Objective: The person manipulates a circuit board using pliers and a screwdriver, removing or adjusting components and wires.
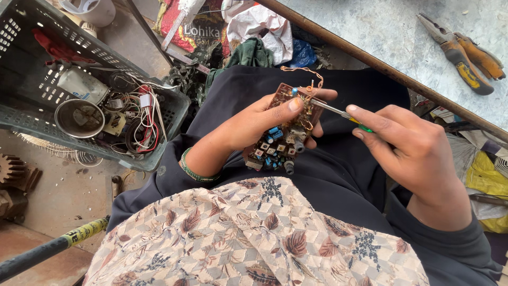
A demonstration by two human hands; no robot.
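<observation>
Over the lap, the left hand (254,124) grips a brown circuit board (283,132) while the right hand (407,145) pinches a green-handled screwdriver (338,113), whose tip is best kept steady against the board's far edge.

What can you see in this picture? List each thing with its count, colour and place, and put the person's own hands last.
circuit board: one, brown with blue parts, over the lap, centre
screwdriver: one, metal shaft with green and yellow handle, tip at the board's upper edge
copper wire: one tangle, orange, at the board's top
crate: one, grey plastic, upper left, holding wires and parts
metal bowl: one, silver, inside the crate
pliers: two, orange and yellow handles, on the grey surface, upper right
gear: one, rusty brown, far left
bangle: one, green, left wrist
left hand: holds the board
right hand: fingers grip the screwdriver
</observation>
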